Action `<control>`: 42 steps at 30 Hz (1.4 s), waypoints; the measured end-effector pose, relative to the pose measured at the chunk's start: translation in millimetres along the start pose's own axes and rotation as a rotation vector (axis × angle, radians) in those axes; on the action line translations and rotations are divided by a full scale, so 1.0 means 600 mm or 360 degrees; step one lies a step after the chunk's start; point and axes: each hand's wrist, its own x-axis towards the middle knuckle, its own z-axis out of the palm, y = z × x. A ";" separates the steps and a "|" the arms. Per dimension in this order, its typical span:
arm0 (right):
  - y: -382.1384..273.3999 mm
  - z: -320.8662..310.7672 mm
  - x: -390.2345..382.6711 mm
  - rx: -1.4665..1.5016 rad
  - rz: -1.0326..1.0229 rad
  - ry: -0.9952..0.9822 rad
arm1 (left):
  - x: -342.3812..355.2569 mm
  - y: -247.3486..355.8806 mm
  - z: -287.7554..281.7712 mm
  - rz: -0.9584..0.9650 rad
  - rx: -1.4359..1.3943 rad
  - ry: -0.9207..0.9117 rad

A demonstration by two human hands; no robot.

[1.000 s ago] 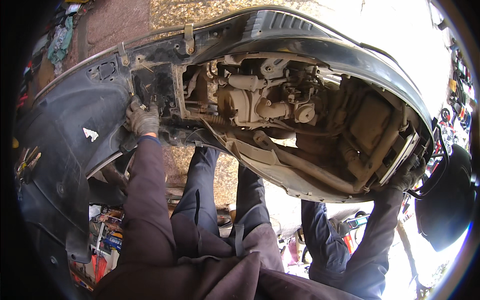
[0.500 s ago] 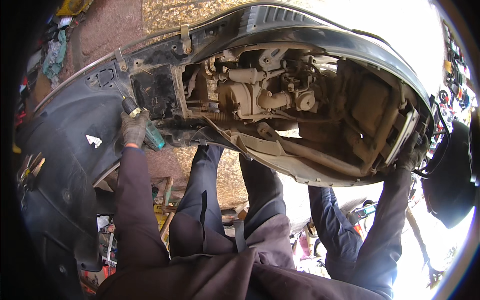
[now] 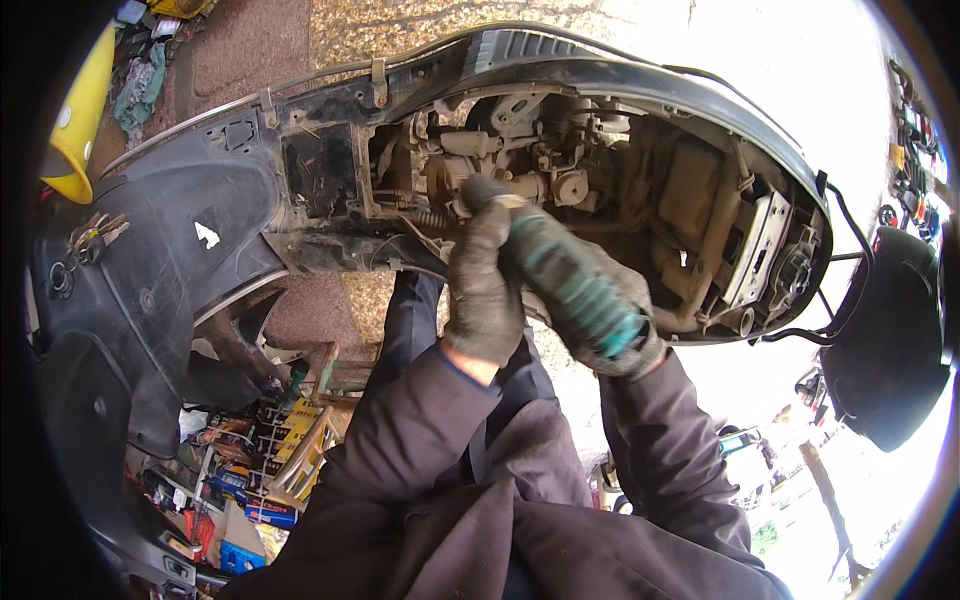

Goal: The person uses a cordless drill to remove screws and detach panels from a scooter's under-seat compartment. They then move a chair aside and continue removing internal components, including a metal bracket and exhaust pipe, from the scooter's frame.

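Teal drill: left hand grips its nose end, right hand wraps its rear, presumably for steadiness, at the near side of the open scooter.

I see the power tool in teal green broken by black, brightest at its lower end. The left hand and right hand show me gloves of worn grey-brown; the sleeves are dark purplish brown, the left cuff edged in navy. The trousers are navy too. Through my camera the body panels read black, with one white patch, while the engine is dusty tan. I also pick out a bright yellow panel, reddish-brown paving and speckled tan-and-cream ground.
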 end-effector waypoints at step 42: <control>0.119 -0.100 0.100 -0.1638 -0.0422 0.0278 | 0.254 -0.142 -0.073 -0.0670 0.0315 0.0451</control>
